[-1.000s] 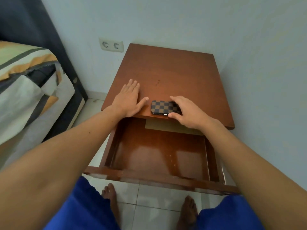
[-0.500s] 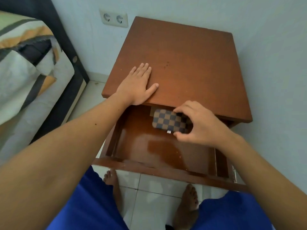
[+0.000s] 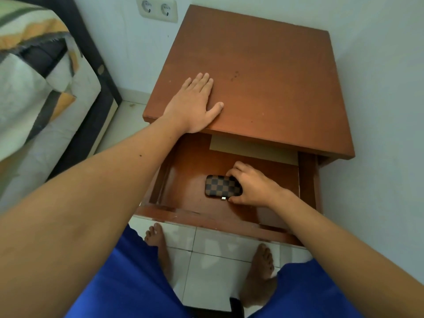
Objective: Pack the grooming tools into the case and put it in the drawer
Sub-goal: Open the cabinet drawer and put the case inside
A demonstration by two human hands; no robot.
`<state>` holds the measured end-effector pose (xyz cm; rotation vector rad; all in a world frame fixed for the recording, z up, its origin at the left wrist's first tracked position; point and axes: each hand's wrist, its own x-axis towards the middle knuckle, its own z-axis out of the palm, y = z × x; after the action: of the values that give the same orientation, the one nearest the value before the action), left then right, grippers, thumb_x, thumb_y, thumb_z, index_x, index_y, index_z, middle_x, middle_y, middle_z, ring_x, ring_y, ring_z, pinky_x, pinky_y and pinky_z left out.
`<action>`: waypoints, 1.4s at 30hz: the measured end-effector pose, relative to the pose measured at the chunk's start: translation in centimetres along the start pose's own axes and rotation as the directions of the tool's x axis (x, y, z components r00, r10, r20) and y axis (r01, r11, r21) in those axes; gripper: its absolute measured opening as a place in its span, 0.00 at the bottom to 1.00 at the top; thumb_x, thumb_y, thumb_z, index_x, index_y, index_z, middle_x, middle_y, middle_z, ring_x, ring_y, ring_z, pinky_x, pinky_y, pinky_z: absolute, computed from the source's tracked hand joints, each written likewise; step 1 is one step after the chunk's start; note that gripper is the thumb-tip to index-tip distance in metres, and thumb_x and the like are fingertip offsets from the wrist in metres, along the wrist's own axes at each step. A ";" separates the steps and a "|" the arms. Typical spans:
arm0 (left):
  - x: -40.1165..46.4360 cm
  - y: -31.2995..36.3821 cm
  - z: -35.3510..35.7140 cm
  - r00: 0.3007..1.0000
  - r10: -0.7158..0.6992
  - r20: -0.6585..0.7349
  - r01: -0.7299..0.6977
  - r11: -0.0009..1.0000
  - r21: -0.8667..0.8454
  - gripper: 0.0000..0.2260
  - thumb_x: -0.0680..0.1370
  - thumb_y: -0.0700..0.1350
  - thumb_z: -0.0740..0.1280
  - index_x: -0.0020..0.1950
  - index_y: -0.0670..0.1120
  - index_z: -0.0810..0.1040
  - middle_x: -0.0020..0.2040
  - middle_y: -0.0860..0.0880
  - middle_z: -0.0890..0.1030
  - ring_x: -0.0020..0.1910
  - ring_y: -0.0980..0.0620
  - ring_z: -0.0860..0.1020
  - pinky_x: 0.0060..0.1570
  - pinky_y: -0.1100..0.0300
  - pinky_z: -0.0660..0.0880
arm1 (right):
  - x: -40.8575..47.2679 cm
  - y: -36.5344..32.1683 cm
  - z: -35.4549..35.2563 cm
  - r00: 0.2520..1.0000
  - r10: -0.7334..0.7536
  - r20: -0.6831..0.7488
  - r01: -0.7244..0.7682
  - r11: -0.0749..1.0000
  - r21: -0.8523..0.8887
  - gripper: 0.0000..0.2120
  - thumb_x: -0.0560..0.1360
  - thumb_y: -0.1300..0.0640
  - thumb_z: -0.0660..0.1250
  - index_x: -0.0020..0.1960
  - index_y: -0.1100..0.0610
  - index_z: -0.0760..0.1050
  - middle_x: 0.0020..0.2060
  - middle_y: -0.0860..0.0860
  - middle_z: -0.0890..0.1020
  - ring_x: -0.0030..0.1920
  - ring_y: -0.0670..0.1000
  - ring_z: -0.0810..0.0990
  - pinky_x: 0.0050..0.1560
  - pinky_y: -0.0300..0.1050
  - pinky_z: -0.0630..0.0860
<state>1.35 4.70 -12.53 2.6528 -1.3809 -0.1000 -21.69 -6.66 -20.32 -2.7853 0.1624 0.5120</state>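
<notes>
The closed case [image 3: 220,187] is small, with a brown and black checker pattern and a metal clasp on its near edge. It lies flat on the floor of the pulled-out wooden drawer [image 3: 206,215]. My right hand [image 3: 253,185] reaches into the drawer and grips the case's right end between thumb and fingers. My left hand [image 3: 195,104] rests palm down, fingers spread, on the near left corner of the nightstand top [image 3: 275,76]. No loose grooming tools are in view.
A pale sheet of paper [image 3: 250,149] lies at the back of the drawer under the tabletop. A bed with a patterned cover [image 3: 39,76] stands at the left. White walls with a double socket [image 3: 156,8] close in behind and right. My bare feet stand on white tiles.
My right hand has carried the case off the nightstand top, down over the front edge and onto the drawer floor. The left hand has stayed flat on the top.
</notes>
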 end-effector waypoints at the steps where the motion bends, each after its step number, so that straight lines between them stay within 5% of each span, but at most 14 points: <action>1: 0.0 0.0 0.0 1.000 -0.002 -0.001 0.002 1.000 0.002 0.36 0.87 0.66 0.47 0.87 0.44 0.51 0.88 0.44 0.52 0.87 0.47 0.49 0.85 0.50 0.44 | 0.0 0.1 0.3 1.000 0.002 -0.005 -0.002 1.000 -0.001 0.35 0.70 0.42 0.78 0.71 0.54 0.71 0.61 0.50 0.71 0.61 0.53 0.72 0.63 0.50 0.77; 9: -0.1 0.1 0.0 1.000 -0.007 0.000 0.007 1.000 -0.001 0.36 0.87 0.65 0.47 0.87 0.44 0.51 0.88 0.45 0.51 0.87 0.47 0.48 0.85 0.50 0.45 | -2.5 -0.5 -2.2 0.996 -0.031 -0.083 0.028 0.999 -0.038 0.38 0.73 0.38 0.74 0.77 0.51 0.68 0.67 0.48 0.72 0.67 0.49 0.69 0.65 0.49 0.77; 14: -0.2 0.2 -0.2 1.000 -0.009 0.002 0.009 1.000 -0.010 0.36 0.87 0.66 0.48 0.87 0.44 0.51 0.88 0.45 0.52 0.87 0.47 0.49 0.85 0.49 0.45 | -9.3 -3.7 -5.2 0.994 -0.058 -0.098 0.081 0.964 0.254 0.50 0.68 0.23 0.69 0.82 0.45 0.57 0.74 0.39 0.62 0.71 0.39 0.66 0.67 0.38 0.71; 17: -0.2 0.2 -0.1 1.000 -0.006 -0.001 0.006 1.000 -0.012 0.36 0.87 0.65 0.48 0.87 0.44 0.51 0.88 0.45 0.52 0.87 0.47 0.49 0.85 0.49 0.45 | -11.6 -4.5 -4.2 0.993 -0.099 -0.067 0.107 0.987 0.121 0.59 0.65 0.22 0.70 0.84 0.45 0.45 0.81 0.41 0.54 0.78 0.42 0.58 0.76 0.42 0.64; 20: -0.1 0.2 0.0 1.000 -0.011 -0.004 0.011 1.000 -0.010 0.36 0.87 0.66 0.47 0.87 0.45 0.51 0.88 0.45 0.51 0.87 0.47 0.49 0.85 0.50 0.45 | -11.4 -4.1 -3.5 0.983 -0.048 -0.176 0.057 0.997 0.043 0.61 0.65 0.24 0.71 0.85 0.49 0.44 0.83 0.45 0.52 0.82 0.47 0.52 0.82 0.47 0.55; 23: -0.1 0.2 0.1 1.000 -0.007 0.000 0.007 1.000 -0.004 0.35 0.87 0.66 0.47 0.88 0.44 0.50 0.88 0.45 0.51 0.87 0.47 0.48 0.85 0.50 0.44 | -10.5 -3.8 -4.1 0.971 -0.036 -0.235 0.025 0.999 -0.046 0.64 0.64 0.21 0.69 0.85 0.53 0.45 0.85 0.48 0.48 0.84 0.48 0.43 0.83 0.48 0.44; 29: 0.1 0.1 0.0 1.000 -0.006 0.015 0.006 1.000 -0.009 0.36 0.86 0.66 0.46 0.88 0.45 0.49 0.88 0.45 0.50 0.87 0.47 0.47 0.85 0.50 0.44 | -9.0 -3.1 -6.4 0.956 0.019 -0.294 -0.053 0.993 -0.106 0.68 0.63 0.20 0.69 0.85 0.55 0.41 0.84 0.51 0.38 0.83 0.51 0.32 0.82 0.51 0.38; 42: 0.4 -0.1 0.5 1.000 -0.003 0.010 0.003 1.000 -0.003 0.37 0.86 0.67 0.45 0.88 0.45 0.49 0.88 0.46 0.50 0.87 0.48 0.47 0.85 0.49 0.45 | -3.3 1.0 -9.5 0.922 0.148 -0.358 -0.203 0.972 -0.119 0.71 0.61 0.17 0.66 0.84 0.59 0.39 0.85 0.55 0.40 0.84 0.55 0.39 0.84 0.55 0.44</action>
<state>1.61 4.35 -13.07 2.6558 -1.3781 -0.1162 -21.84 -10.40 -10.93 -3.0080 0.4743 0.0652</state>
